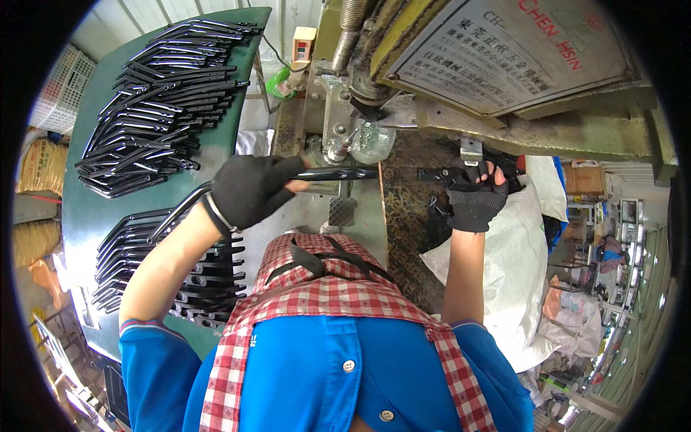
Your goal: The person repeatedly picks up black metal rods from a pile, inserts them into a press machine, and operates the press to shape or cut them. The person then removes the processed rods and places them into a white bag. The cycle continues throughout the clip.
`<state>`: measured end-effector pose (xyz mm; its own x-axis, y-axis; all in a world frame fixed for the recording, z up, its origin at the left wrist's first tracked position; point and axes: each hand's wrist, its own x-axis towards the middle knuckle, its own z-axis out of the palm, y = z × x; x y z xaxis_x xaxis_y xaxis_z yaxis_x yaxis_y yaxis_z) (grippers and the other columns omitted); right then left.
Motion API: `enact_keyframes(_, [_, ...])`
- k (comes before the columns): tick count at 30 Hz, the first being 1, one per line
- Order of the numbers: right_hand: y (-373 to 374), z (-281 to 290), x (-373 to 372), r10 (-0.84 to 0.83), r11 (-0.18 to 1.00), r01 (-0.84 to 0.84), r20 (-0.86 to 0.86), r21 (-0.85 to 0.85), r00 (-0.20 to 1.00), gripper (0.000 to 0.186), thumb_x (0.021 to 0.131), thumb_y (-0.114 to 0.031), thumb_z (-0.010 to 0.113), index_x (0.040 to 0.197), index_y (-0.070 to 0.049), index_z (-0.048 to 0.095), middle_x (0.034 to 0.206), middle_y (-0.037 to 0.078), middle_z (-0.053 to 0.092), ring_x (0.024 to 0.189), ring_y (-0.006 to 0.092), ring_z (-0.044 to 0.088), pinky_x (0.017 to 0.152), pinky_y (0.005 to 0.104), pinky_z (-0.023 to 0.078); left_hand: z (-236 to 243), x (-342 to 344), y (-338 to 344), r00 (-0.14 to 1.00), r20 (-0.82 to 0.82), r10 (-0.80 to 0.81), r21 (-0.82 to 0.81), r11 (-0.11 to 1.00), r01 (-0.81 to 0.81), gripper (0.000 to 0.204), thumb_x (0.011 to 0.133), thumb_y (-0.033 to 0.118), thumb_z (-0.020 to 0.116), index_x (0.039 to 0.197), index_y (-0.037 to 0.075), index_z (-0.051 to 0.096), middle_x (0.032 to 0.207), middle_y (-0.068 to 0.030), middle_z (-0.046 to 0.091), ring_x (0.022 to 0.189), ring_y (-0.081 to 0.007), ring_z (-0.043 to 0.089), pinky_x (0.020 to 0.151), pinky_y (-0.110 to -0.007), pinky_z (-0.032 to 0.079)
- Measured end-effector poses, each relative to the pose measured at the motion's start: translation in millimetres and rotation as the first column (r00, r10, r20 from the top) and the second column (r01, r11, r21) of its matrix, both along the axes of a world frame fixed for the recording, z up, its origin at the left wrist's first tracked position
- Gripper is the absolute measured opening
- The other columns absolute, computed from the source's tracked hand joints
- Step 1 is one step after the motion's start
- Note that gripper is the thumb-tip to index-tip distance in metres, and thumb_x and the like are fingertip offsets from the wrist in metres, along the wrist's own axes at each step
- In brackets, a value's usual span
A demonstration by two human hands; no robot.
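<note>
My left hand [253, 191], in a black fingerless glove, is closed around a bent black metal tube [337, 174]. The tube's straight end points right, in front of the machine's lower fixture [337, 150], and its other end slants back under my left wrist. My right hand [477, 199], gloved the same way, has its fingers curled in just below a small silver metal block [471, 151]. What those fingers hold is hidden. A black piece [433, 174] with a hole lies just left of my right hand.
At left, a green table [162, 191] bears a heap of bent black tubes [155, 108] and a neater row of them [119, 252]. A heavy machine [612, 119] overhangs the right. A clear plastic bag [373, 142] sits by the fixture. White sacks [497, 270] lie at right.
</note>
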<state>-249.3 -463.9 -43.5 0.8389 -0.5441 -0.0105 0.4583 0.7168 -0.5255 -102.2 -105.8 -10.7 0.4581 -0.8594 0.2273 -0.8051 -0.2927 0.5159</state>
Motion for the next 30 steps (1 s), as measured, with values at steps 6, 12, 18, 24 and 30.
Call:
enact_keyframes(6, [46.8,21.8,16.6,0.139,0.989,-0.143,0.090,0.043,0.986,0.023,0.083,-0.027,0.058,0.068,-0.015,0.045,0.065,-0.005,0.043,0.062,0.0108,0.041,0.058,0.0295,0.037,1.4,-2.4,-20.9,0.991,-0.125,-0.035,0.052,0.998,0.042,0.029,0.090,0.034,0.058,0.106,0.009,0.060,0.066,-0.0157,0.060,0.062,-0.0362,0.062,0.054,-0.045,0.045])
enact_keyframes(12, [57.3,6.7,27.8,0.275,0.935,-0.334,0.357,0.116,0.893,0.030,0.095,-0.030,0.042,0.072,-0.013,0.050,0.061,0.000,0.049,0.050,0.0146,0.045,0.069,0.0382,0.045,5.5,-6.7,-25.9,0.988,-0.142,-0.056,0.149,0.986,0.077,0.025,0.090,0.029,0.060,0.102,0.007,0.062,0.066,-0.0145,0.061,0.060,-0.0353,0.061,0.053,-0.043,0.045])
enact_keyframes(18, [78.4,18.0,39.3,0.152,0.971,-0.172,0.126,0.165,0.980,0.042,0.096,-0.036,0.040,0.060,-0.017,0.049,0.046,-0.004,0.041,0.041,0.0133,0.041,0.061,0.0317,0.044,5.8,-15.2,-26.6,0.995,0.098,0.027,0.125,0.991,-0.039,0.022,0.086,0.029,0.062,0.098,0.011,0.058,0.064,-0.0115,0.059,0.056,-0.0325,0.060,0.049,-0.043,0.044])
enact_keyframes(24, [83.5,14.2,48.7,0.178,0.963,-0.209,0.180,0.171,0.968,0.045,0.097,-0.041,0.038,0.060,-0.017,0.048,0.049,-0.005,0.042,0.045,0.0117,0.041,0.062,0.0293,0.043,-4.2,-9.5,-25.2,0.968,0.242,0.060,0.041,0.997,-0.072,0.021,0.086,0.031,0.063,0.092,0.013,0.053,0.066,-0.0072,0.058,0.054,-0.0281,0.060,0.045,-0.040,0.045])
enact_keyframes(30, [92.3,-0.1,60.1,0.181,0.983,-0.178,-0.098,0.034,0.979,0.022,0.095,-0.029,0.051,0.083,-0.011,0.055,0.072,0.000,0.053,0.064,0.0112,0.049,0.070,0.0284,0.043,-16.7,2.7,-23.8,0.955,0.274,0.116,0.031,0.991,-0.129,0.022,0.086,0.031,0.063,0.095,0.013,0.056,0.067,-0.0078,0.060,0.055,-0.0290,0.060,0.046,-0.040,0.045])
